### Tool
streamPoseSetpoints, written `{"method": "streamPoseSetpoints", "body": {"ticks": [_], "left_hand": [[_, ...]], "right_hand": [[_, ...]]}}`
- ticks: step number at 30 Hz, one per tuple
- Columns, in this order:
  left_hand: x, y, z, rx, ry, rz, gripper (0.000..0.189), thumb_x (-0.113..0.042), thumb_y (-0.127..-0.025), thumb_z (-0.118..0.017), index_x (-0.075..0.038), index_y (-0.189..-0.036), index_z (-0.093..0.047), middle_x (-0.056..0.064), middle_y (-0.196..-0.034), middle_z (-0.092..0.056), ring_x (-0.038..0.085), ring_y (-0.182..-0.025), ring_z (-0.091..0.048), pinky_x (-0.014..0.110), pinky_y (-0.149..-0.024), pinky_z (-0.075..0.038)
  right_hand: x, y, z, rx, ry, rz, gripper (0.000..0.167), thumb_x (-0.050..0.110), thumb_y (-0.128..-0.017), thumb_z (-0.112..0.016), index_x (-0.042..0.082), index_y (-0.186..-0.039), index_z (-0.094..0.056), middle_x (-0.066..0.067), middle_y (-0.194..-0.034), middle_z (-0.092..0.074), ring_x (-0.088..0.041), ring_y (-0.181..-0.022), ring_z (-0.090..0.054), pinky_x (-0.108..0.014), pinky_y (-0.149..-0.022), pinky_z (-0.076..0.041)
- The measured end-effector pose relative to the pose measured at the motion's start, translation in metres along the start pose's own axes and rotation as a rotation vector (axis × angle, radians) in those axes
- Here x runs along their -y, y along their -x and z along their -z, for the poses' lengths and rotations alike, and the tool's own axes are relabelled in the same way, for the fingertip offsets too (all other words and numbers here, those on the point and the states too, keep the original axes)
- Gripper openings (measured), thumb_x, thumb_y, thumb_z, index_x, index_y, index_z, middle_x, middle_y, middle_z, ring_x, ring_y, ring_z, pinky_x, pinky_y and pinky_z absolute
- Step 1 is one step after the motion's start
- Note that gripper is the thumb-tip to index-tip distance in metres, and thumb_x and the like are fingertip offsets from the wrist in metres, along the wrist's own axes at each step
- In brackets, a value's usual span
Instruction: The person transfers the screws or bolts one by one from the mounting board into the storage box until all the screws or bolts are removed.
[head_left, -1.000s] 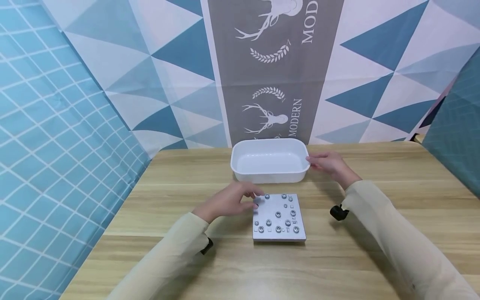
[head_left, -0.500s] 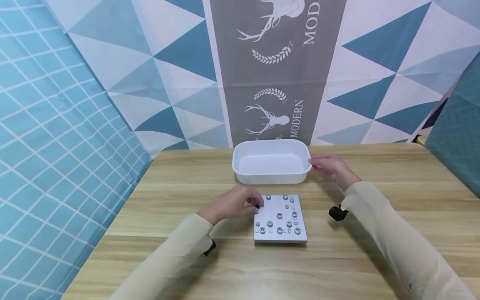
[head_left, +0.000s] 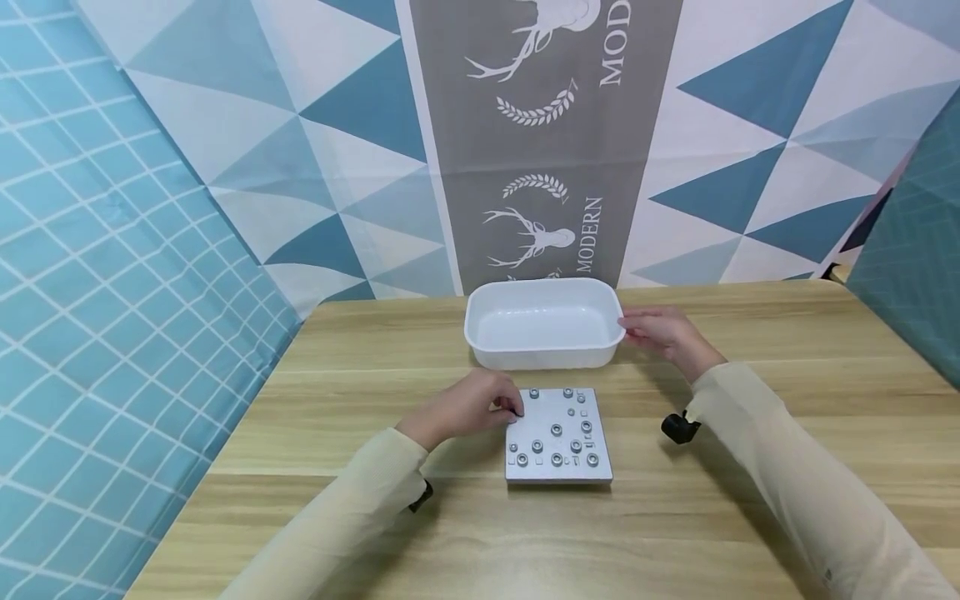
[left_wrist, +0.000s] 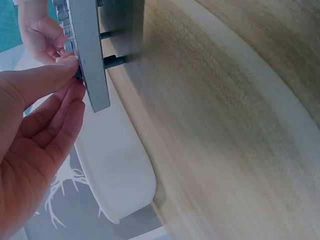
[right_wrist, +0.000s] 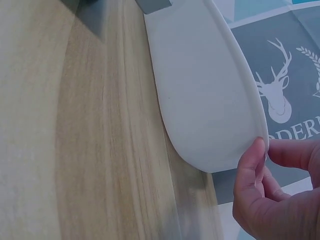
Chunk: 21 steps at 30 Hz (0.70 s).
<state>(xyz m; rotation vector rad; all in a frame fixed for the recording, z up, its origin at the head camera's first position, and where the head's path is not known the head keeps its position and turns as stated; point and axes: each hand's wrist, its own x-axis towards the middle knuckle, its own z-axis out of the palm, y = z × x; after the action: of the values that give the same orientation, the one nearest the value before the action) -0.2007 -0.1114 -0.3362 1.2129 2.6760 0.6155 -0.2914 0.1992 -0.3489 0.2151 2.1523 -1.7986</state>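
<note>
A silver metal plate (head_left: 551, 437) studded with several socket-head screws (head_left: 557, 430) lies mid-table. In the left wrist view, threaded screw ends (left_wrist: 114, 61) stick out of its underside. At the plate's upper left, my left hand (head_left: 471, 407) pinches a small dark piece (left_wrist: 78, 73) between thumb and fingertips, mostly hidden by them; its exact kind I cannot tell. Behind the plate stands a white rectangular basin (head_left: 543, 358) with rounded corners and nothing in it. My right hand (head_left: 663, 333) pinches the basin's right rim, thumb and fingers on either side of it.
The wood-grain table (head_left: 360, 392) reaches back to a patterned cloth backdrop (head_left: 375, 150) right behind the basin. A blue checked cloth (head_left: 135, 275) hangs along the left. Each wrist wears a small black camera (head_left: 680, 427).
My left thumb and fingertips have come together on the small dark piece at the plate's upper left, covering it more. The right hand stays at the basin's rim.
</note>
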Motion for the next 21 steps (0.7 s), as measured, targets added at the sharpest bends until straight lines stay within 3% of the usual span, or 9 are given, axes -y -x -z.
{"method": "streamPoseSetpoints", "body": {"ticks": [12,21], "left_hand": [[-0.0015,-0.0004,0.0001,-0.009,-0.008,0.003,0.008,-0.002,-0.084,-0.069,-0.006,-0.090,-0.072,0.005,-0.089,-0.071,0.010,-0.081,-0.063,0.018,-0.074,-0.053],[-0.0064,-0.0014,0.0041,0.019,0.026,0.079,0.010,0.000,-0.081,-0.071,-0.005,-0.090,-0.074,0.006,-0.088,-0.073,0.011,-0.079,-0.065,0.017,-0.073,-0.053]], "right_hand": [[0.0022,0.0054,0.0014,0.012,-0.049,-0.015,0.057,0.012,-0.093,-0.059,-0.006,-0.142,-0.036,0.017,-0.071,-0.064,0.002,-0.071,-0.062,-0.019,-0.084,-0.055],[0.0011,0.0056,0.0019,0.022,-0.047,-0.038,0.059,0.015,-0.093,-0.060,-0.005,-0.143,-0.035,0.016,-0.073,-0.065,0.002,-0.072,-0.064,-0.019,-0.086,-0.054]]}}
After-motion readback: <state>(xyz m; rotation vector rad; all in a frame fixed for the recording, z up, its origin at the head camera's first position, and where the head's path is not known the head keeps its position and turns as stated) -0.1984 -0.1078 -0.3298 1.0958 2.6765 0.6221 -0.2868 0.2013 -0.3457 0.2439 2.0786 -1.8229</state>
